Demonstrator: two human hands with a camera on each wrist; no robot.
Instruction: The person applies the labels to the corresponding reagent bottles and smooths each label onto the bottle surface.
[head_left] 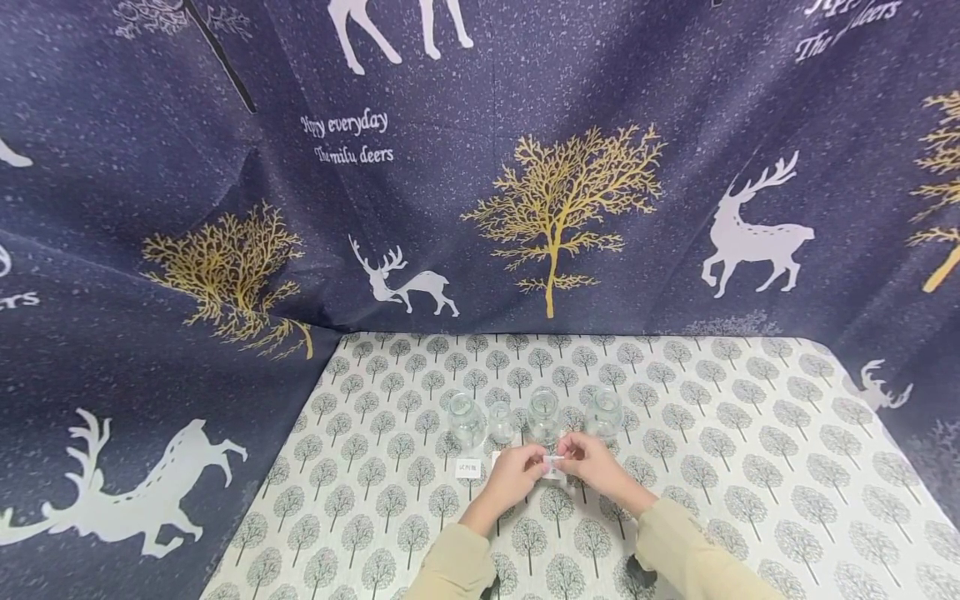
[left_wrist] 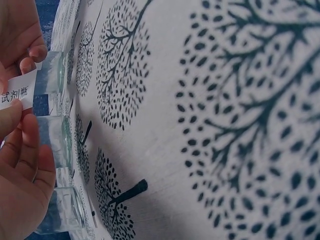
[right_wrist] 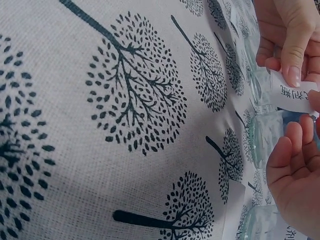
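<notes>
A small white paper label printed with Chinese characters is held up between both hands, in front of the glass jars. My left hand pinches one side of it; the thumb lies flat over the label in the right wrist view. On the other side, fingertips of my right hand grip the label's edge. The left wrist view shows the left hand below and the right hand above the label. Behind the hands stands a clear glass jar.
Other glass jars stand in the same row: one at the left, a smaller one beside it, another at the right. A printed label lies before the leftmost jar. A dark patterned curtain hangs behind the tree-print tablecloth.
</notes>
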